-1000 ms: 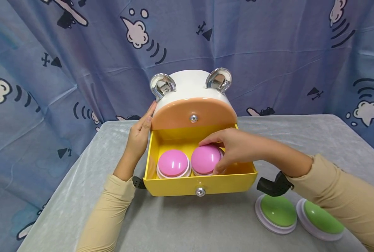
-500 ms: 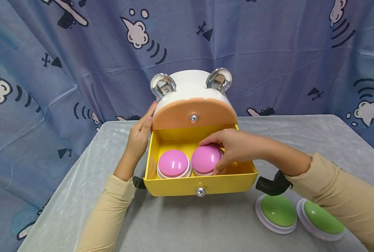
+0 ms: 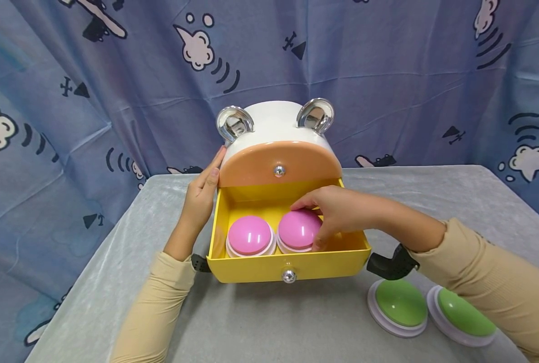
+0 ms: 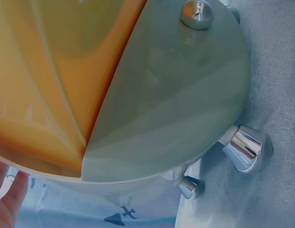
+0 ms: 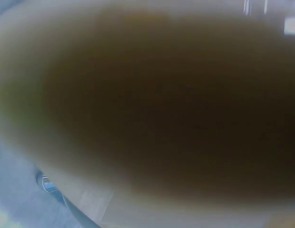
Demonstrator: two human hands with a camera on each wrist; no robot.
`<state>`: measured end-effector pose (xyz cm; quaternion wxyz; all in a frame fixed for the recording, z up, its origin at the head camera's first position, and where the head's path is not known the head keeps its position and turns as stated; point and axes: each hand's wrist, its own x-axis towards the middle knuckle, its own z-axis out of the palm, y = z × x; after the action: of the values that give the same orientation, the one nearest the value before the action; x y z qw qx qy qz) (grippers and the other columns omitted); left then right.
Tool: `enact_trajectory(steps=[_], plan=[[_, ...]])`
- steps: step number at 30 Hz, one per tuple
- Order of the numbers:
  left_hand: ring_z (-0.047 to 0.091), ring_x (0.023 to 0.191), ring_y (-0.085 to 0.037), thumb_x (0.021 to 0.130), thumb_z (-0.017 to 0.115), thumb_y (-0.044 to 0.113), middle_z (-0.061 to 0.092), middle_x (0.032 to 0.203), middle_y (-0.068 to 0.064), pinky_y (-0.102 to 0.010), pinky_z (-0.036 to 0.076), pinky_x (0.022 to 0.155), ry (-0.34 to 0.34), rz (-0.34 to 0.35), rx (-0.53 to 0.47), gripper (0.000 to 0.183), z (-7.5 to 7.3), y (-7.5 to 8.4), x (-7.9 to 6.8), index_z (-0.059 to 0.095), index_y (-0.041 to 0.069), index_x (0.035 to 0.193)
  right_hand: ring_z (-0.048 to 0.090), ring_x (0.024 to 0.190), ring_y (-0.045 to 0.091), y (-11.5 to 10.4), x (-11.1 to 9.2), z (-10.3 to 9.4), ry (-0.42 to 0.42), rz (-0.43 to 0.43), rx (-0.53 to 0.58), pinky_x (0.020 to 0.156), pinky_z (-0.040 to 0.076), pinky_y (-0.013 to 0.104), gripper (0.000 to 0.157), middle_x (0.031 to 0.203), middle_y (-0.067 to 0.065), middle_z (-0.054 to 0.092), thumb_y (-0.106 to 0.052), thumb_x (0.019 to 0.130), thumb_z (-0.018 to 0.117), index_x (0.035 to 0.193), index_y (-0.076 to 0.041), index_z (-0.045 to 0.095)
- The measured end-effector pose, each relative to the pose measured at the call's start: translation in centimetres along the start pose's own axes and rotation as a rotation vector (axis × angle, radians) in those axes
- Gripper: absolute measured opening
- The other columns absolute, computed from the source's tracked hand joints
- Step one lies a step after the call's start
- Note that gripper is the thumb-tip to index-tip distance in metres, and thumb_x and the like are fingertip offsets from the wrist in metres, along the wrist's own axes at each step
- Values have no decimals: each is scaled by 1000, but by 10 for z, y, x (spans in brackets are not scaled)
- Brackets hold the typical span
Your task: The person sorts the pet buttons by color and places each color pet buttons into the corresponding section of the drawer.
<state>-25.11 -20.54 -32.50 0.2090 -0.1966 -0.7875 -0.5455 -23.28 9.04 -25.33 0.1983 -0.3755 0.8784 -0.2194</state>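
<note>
A white rounded cabinet [image 3: 276,113] has an orange upper drawer [image 3: 251,166] pushed in and a yellow lower drawer [image 3: 246,269] pulled out. Two pink dome-topped buttons with white bases stand side by side in the yellow drawer. My right hand [image 3: 346,214] holds the right pink button [image 3: 298,231], fingers at its back edge and thumb at its front right. The left pink button [image 3: 249,235] is untouched. My left hand [image 3: 199,199] rests with extended fingers along the cabinet's left side; its fingers [image 4: 15,192] show at the lower left of the left wrist view.
Two green dome-topped buttons, one nearer the drawer [image 3: 401,302] and one farther right [image 3: 464,311], lie on the grey cloth-covered table [image 3: 260,322], partly below my right forearm. Behind the table hangs a blue patterned curtain [image 3: 378,91]. Something dark and blurred fills most of the right wrist view.
My right hand has shifted slightly to the right together with the right pink button. The left hand, cabinet and left pink button have stayed in place.
</note>
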Motion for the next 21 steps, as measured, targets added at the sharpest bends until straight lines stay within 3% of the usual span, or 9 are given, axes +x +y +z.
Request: enact_trajectory(steps=[7,11,15,21], plan=[[33,147,-2,110,34,26,39,159,7,-24,26,123,-5,-12,-6,43,-1,0,0,43,19,151,61,99,16,-1,2,0,-21,17,-41,91,55,33,62,114,4,70,-19,76,87,130,-2,64],[32,147,-2,110,34,26,39,159,8,-24,26,123,-7,-10,-7,43,-1,0,0,43,19,151,62,104,19,-1,2,0,-21,13,-54,96,55,38,63,119,8,69,-18,76,86,131,1,61],[32,147,-1,110,34,26,39,159,8,-24,26,123,-7,-10,-8,43,-1,0,0,43,19,151,60,120,28,-3,-1,-1,-6,52,31,106,50,46,68,129,12,66,-17,75,87,133,2,59],[32,147,-2,110,34,25,39,159,8,-25,26,124,-4,-16,-3,43,-1,0,0,43,19,151,61,125,35,-6,-14,-4,153,41,167,107,48,49,57,128,15,67,-13,78,85,129,1,63]])
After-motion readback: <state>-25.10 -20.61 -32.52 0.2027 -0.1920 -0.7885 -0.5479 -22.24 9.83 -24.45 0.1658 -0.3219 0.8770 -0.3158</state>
